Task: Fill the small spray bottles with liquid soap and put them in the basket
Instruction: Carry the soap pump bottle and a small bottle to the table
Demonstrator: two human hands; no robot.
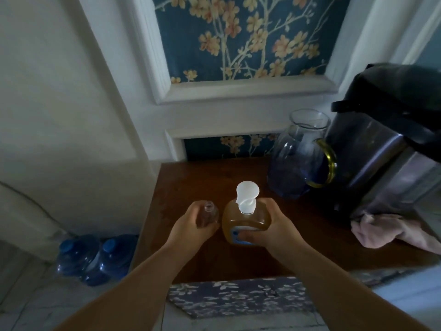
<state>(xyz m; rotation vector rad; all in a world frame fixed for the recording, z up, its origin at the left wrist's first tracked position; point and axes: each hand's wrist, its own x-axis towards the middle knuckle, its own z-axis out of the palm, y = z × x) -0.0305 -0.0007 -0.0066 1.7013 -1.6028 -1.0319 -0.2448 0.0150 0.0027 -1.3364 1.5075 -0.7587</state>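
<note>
A small clear spray bottle (210, 215) with its neck uncapped stands upright in my left hand (191, 226), whose fingers curl round it just above the wooden table (202, 182). Right beside it is a large soap bottle (245, 220) of amber liquid with a white pump head and a blue label. My right hand (269, 226) grips its right side and front, thumb across the label. The two bottles almost touch. No basket is in view.
A clear glass pitcher (298, 158) with a yellow handle stands at the back right, next to a dark steel appliance (386, 151). A pink cloth (391, 230) lies at the right edge. Two blue water jugs (95, 256) sit on the floor to the left.
</note>
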